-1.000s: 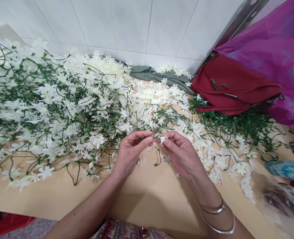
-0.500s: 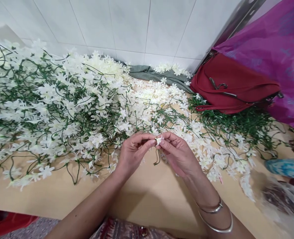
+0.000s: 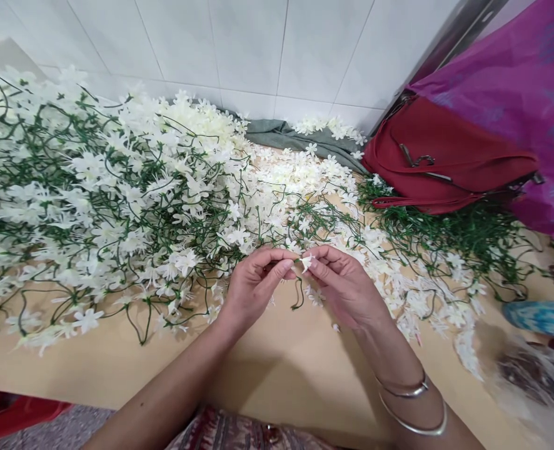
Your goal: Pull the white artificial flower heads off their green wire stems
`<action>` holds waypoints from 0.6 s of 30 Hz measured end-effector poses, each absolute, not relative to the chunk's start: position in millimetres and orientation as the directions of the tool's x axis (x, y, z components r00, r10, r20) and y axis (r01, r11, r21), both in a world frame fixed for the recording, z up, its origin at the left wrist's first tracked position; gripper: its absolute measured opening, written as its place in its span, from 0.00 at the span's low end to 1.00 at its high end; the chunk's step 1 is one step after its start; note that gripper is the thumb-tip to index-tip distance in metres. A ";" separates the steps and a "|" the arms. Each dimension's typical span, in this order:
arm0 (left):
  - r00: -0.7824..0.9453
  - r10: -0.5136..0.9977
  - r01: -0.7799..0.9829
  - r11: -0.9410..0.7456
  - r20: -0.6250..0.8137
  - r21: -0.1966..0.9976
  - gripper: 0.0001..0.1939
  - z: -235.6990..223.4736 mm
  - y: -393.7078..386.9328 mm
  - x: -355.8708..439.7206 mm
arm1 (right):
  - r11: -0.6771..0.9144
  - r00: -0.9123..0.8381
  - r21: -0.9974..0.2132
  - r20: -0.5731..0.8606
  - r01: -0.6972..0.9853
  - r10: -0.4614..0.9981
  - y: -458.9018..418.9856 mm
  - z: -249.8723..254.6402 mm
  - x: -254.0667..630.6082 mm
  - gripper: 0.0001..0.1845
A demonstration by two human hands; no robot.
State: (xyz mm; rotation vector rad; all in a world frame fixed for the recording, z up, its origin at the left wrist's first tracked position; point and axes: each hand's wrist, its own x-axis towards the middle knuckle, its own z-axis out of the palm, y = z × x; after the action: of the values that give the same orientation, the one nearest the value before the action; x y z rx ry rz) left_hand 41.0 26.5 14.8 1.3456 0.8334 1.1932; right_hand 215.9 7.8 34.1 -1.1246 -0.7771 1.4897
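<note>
My left hand [image 3: 253,284] is closed in a pinch, thumb against forefinger. A thin dark green stem [image 3: 299,292] hangs just under its fingertips; its upper end is hidden at the pinch. Facing it, my right hand [image 3: 347,281] grips a small white artificial flower [image 3: 307,263] between thumb and forefinger. The fingertips of both hands are a short way apart. Behind and left of them rises a big heap of white artificial flowers on green stems [image 3: 117,206]. Loose white petals [image 3: 296,172] are spread beyond the hands.
A red handbag [image 3: 446,156] rests on a pile of green stems [image 3: 464,234] at the right, by a purple plastic bag [image 3: 516,81]. Grey-green cloth [image 3: 281,134] lies along the tiled wall [image 3: 239,44]. Clear plastic wrap [image 3: 539,375] is at the table's right side.
My right hand has drawn slightly right with the white flower, opening a gap from my left fingertips. A small white bit now shows on the table below my right hand.
</note>
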 end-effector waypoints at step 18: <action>0.282 0.958 -0.196 0.003 0.054 0.980 0.10 15.8 25.6 42.0 | -0.126 -0.103 -0.992 -0.124 -0.018 0.987 6.5 37.4 234.0 0.11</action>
State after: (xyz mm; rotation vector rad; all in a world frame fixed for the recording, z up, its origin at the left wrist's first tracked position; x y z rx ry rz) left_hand 42.0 25.6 15.8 1.2066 0.8430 1.0990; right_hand 234.0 6.5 37.4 -1.2333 -1.2039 1.3891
